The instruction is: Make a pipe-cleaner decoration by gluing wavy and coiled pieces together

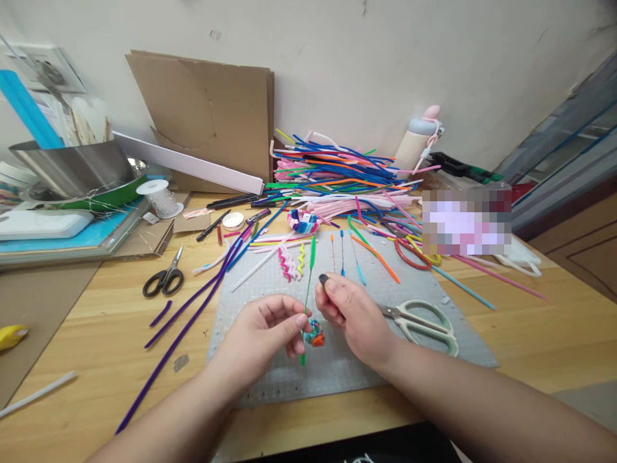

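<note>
While the left hand [270, 328] pinches a thin green stem with fuzzy bright-green ends [313, 254] between thumb and fingers, the right hand [359, 318] has its fingers closed on a small dark black piece [323, 279]. Both hands stand near each other but apart, at the centre of the frame, the stem roughly upright above a grey cutting mat [270, 389] on the light wooden table [108, 289]. Just beside the left fingertips is a small crumpled multicoloured fuzzy piece [315, 335]. Three thin stems with fuzzy ends, orange [332, 238], dark blue [342, 249] and light blue [361, 275], lie above the right hand. Pale-green-handled scissors [391, 312] lie right of it; black-handled scissors [169, 273] lie left of centre. A heap of multicoloured fuzzy strips [347, 173] fills the upper middle.
</note>
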The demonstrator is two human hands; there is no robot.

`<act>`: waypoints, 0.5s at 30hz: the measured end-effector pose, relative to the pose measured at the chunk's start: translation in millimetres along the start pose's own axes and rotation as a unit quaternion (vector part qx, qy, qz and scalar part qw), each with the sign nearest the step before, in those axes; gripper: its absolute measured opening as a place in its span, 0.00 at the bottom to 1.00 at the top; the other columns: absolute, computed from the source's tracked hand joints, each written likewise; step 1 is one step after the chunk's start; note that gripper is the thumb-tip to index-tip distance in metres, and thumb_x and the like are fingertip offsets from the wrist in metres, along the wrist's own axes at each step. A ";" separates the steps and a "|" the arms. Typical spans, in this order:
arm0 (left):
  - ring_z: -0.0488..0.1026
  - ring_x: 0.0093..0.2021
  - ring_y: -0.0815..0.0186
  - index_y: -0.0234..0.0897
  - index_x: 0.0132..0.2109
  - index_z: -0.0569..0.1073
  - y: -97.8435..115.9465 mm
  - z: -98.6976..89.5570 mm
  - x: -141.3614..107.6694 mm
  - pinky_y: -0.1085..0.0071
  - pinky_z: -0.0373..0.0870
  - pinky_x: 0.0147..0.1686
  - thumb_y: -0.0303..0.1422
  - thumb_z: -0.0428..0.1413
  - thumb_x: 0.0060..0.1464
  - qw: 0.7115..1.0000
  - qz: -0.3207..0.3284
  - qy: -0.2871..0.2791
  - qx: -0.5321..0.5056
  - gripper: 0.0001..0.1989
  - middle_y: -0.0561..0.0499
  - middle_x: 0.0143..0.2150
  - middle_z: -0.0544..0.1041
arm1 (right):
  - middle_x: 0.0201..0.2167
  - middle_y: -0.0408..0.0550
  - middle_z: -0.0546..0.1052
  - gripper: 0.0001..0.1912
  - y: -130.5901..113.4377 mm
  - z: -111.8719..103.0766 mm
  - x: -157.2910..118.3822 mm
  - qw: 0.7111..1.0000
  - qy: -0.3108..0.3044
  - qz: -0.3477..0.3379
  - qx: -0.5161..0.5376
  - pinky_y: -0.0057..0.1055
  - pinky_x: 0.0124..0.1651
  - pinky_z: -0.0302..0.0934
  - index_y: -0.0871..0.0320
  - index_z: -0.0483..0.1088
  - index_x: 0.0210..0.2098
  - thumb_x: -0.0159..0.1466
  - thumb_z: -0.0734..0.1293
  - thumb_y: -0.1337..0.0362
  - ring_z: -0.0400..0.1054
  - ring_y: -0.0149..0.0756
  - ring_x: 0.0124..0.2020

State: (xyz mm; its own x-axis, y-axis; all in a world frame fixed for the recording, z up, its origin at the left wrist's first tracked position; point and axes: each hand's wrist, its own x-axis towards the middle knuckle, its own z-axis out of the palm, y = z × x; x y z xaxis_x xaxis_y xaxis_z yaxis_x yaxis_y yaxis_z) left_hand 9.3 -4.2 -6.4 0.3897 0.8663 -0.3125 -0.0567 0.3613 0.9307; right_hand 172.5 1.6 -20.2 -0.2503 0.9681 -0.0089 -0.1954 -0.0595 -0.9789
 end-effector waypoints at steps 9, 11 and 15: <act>0.69 0.20 0.74 0.33 0.32 0.70 0.9 0.8 -0.3 0.75 0.66 0.23 0.38 0.62 0.47 1.000 -0.003 -0.019 0.000 0.13 0.53 0.25 0.76 | 0.17 0.36 0.56 0.17 -1.5 -0.1 1.6 1.000 -0.006 0.002 -0.030 0.28 0.22 0.41 0.57 0.58 0.22 0.62 0.60 0.53 0.45 0.26 0.19; 0.69 0.20 0.74 0.33 0.33 0.71 1.3 0.9 -0.7 0.75 0.66 0.23 0.38 0.62 0.47 1.000 -0.009 -0.022 -0.002 0.13 0.53 0.25 0.75 | 0.17 0.36 0.56 0.17 -1.5 -0.5 1.1 0.999 -0.009 0.003 -0.031 0.28 0.22 0.41 0.56 0.58 0.22 0.62 0.60 0.53 0.45 0.26 0.19; 0.68 0.20 0.75 0.33 0.32 0.71 1.2 0.0 -1.1 0.76 0.66 0.22 0.38 0.62 0.49 0.998 -0.024 -0.050 -0.024 0.12 0.53 0.27 0.75 | 0.17 0.36 0.55 0.17 -2.1 -0.5 -0.1 1.000 -0.010 0.006 -0.025 0.28 0.22 0.41 0.56 0.57 0.22 0.62 0.60 0.54 0.45 0.26 0.19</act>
State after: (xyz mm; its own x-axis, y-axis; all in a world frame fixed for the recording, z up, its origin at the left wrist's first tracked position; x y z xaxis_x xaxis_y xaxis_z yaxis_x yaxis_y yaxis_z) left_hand 8.8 -4.6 -5.0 0.4828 0.8098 -0.3334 -0.0782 0.4191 0.9046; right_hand 173.4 1.7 -18.3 -0.2721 0.9621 -0.0161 -0.1454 -0.0576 -0.9877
